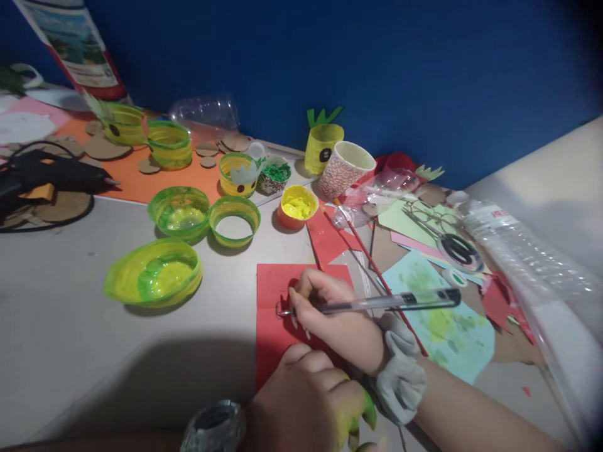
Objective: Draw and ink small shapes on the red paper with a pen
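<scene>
My right hand (pixel 336 317) pinches a clear ballpoint pen (pixel 391 302), whose tip rests on a sheet of red paper (pixel 276 285) lying on the grey table (pixel 70 326). A grey scrunchie (pixel 400 370) sits on that wrist. My left hand (pixel 306 402), smeared with yellow-green paint, lies curled over the near part of the red paper, fingers folded. A roll of tape (pixel 214 427) lies just left of it.
Several green-yellow painted bottle pieces (pixel 153 273) stand at left, with a cup of yellow paint (pixel 296 206), a patterned paper cup (pixel 343 168) and a red brush (pixel 367 257). A glue gun (pixel 47 176) is far left. Scissors (pixel 447 235), paper scraps and a clear bottle (pixel 532 263) lie right.
</scene>
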The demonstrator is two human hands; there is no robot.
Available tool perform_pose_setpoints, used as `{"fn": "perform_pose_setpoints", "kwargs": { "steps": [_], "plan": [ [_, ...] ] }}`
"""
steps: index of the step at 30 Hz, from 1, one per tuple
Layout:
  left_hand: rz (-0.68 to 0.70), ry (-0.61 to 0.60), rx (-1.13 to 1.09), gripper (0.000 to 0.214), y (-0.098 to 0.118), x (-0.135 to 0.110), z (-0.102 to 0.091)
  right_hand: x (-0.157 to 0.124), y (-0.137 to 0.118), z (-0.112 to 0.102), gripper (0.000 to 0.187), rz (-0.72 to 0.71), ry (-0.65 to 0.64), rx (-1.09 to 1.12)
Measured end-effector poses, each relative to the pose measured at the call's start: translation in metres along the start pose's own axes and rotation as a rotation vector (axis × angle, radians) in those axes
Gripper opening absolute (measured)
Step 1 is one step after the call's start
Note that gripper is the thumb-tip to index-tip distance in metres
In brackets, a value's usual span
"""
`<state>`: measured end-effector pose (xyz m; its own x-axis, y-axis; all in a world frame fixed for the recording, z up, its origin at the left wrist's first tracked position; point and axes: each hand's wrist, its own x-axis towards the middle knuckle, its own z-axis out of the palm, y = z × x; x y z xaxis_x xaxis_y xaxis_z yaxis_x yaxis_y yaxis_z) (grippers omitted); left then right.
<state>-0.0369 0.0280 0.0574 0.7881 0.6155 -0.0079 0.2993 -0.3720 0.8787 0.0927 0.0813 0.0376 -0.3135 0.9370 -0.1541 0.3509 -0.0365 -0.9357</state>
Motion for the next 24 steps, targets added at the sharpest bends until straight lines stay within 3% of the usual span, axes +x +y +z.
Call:
{"fn": "perform_pose_setpoints", "kwargs": {
  "steps": [21,24],
  "plan": [
    [0.008,-0.016,0.004,0.038,-0.0009,0.0015,-0.0011,0.0010,-0.0034,-0.0013,0.025,0.016,-0.053,0.055],
    [0.006,-0.023,0.003,0.038,-0.0005,0.0021,-0.0019,0.0008,-0.0024,-0.0011,0.025,0.019,-0.016,0.054]
  ]
}}
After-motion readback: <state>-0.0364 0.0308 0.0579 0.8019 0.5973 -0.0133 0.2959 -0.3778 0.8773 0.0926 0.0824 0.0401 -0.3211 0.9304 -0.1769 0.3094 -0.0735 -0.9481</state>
